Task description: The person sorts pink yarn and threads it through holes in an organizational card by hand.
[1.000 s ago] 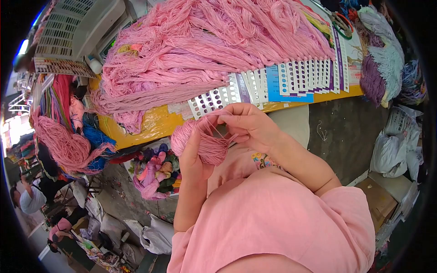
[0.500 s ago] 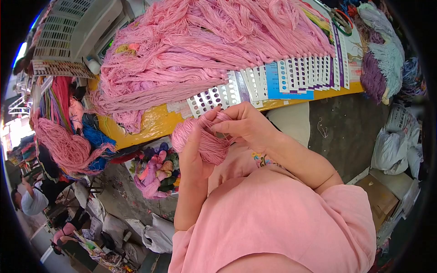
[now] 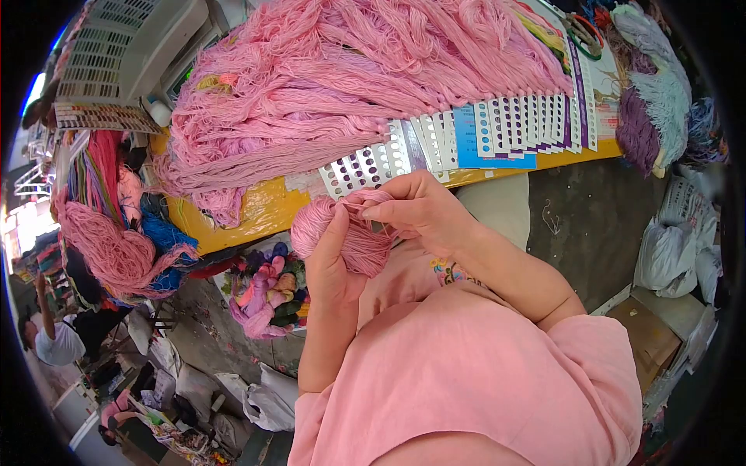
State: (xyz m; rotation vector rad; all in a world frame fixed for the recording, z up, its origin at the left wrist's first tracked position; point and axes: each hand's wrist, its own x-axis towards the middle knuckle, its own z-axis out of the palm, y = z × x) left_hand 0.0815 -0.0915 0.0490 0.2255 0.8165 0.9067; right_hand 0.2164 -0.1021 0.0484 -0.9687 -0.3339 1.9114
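Observation:
A bundle of pink yarn [image 3: 365,250] is held in front of my body, just off the table's front edge. My left hand [image 3: 332,268] is closed on it, the thumb pressed on its upper part. With thumb and fingers pinched, my right hand [image 3: 412,208] grips strands at the bundle's upper right. Beyond both hands lies a large heap of pink skeins [image 3: 334,78] on the yellow table [image 3: 268,213]. White cards with rows of holes [image 3: 357,171] lie along the near side of the heap.
Pink and blue yarn [image 3: 116,248] hangs at the table's left end. A container of coloured skeins [image 3: 268,295] stands below. Purple and pale green skeins [image 3: 657,109] hang at the right. Scissors [image 3: 587,39] lie at the back right. Another person [image 3: 58,342] is at far left.
Both hands still hold the yarn bundle. My left fingertips have come lower, and the strands between the hands have shifted. At far left, the other person has raised an arm.

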